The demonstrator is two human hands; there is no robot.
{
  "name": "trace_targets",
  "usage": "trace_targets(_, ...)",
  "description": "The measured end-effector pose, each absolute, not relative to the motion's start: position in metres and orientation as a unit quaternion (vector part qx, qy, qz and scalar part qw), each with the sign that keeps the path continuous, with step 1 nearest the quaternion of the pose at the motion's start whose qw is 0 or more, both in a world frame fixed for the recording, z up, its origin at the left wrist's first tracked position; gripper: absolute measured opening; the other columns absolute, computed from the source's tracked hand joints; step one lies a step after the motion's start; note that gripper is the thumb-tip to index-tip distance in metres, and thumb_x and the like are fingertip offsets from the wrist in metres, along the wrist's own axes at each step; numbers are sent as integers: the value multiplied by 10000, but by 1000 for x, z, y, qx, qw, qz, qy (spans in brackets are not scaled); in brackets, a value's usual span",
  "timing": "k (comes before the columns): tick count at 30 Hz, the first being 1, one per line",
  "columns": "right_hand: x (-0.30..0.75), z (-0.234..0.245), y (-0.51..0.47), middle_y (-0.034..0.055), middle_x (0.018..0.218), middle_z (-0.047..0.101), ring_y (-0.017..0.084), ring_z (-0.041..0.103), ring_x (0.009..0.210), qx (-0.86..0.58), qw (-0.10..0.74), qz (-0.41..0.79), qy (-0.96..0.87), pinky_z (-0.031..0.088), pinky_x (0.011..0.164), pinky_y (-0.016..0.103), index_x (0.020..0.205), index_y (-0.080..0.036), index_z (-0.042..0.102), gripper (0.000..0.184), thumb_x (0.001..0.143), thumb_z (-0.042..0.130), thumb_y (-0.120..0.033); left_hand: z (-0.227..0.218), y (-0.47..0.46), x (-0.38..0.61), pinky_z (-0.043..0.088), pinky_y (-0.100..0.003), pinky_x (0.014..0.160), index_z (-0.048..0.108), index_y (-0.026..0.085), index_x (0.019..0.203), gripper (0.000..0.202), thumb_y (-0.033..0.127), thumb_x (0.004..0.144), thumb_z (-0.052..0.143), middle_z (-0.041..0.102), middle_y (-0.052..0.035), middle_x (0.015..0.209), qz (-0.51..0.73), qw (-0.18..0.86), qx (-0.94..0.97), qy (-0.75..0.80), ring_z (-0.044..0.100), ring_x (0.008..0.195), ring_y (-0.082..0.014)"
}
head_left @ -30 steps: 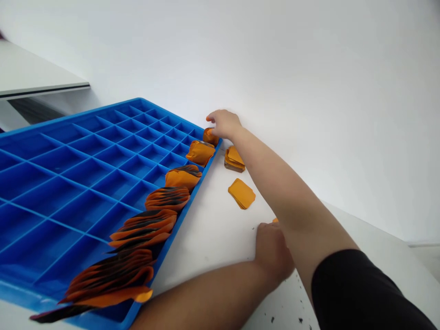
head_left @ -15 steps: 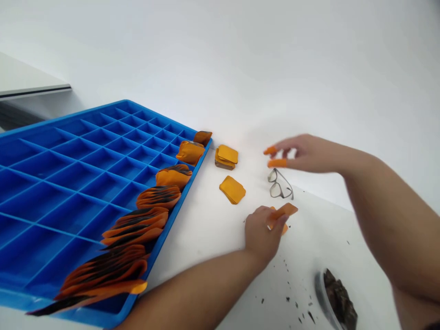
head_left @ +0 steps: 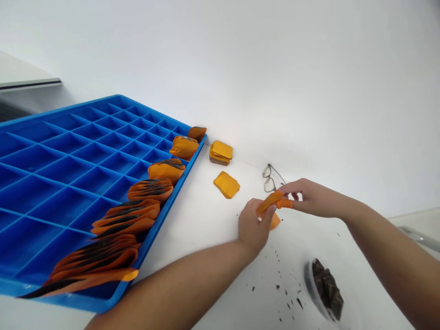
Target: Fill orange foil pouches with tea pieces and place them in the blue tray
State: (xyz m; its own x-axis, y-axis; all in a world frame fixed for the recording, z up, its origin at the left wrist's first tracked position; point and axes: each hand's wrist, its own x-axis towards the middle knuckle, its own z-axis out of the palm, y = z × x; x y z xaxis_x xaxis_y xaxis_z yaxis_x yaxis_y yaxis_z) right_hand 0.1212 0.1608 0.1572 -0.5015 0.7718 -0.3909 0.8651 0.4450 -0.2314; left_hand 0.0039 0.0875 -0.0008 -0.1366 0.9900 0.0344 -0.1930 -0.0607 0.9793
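My left hand (head_left: 252,225) grips a small orange sheet (head_left: 268,204) between thumb and fingers, above the white table. My right hand (head_left: 309,198), with orange finger covers on its thumb and a fingertip, pinches the same sheet at its right end. Another orange sheet (head_left: 275,222) lies on the table just under the hands. Beyond my left hand lies a small stack of yellow-orange sheets (head_left: 227,184), and a thicker stack (head_left: 222,150) sits farther back. A pair of glasses (head_left: 269,184) rests behind the hands, its right part covered by my right hand.
On the left stands a blue divided tray (head_left: 168,211); its near-right row holds orange and black folded sheets (head_left: 129,215). At the lower right is a clear tub (head_left: 314,288) of dark brown flaky pieces (head_left: 326,286). Dark crumbs (head_left: 277,287) are scattered beside it. A white wall rises behind.
My right hand has come down and left from above the glasses and closed on the sheet in my left hand. The view has shifted slightly.
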Motion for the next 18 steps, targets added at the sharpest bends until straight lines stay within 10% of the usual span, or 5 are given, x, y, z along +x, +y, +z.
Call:
trace_targets(7,104,180,195,29,947,787,220,676,786,405,-78,-116,904,504,672,389,977,-328,791,238,892,633,-484,3,84,4,459,-452,1056,404,205,1495,771,492,852,716,582,-144,1418,550,510,429,503,596,1216,-292)
trace_targets(12,6,173,270,31,1015,781,245,688,952,307,-265,-44,913,555,766,411,963,-275,799,170,870,703,-378,3,82,3,464,-481,1030,452,178,1441,562,370,930,584,600,-158,1368,520,505,460,513,633,1139,-291)
trace_targets(18,-93,113,348,51,1308,706,327,495,1321,268,-203,81,938,445,1136,529,934,-220,802,141,867,680,-248,-2,85,6,478,-442,945,519,213,1248,313,311,952,540,644,-102,1246,516,479,493,511,631,1065,-259)
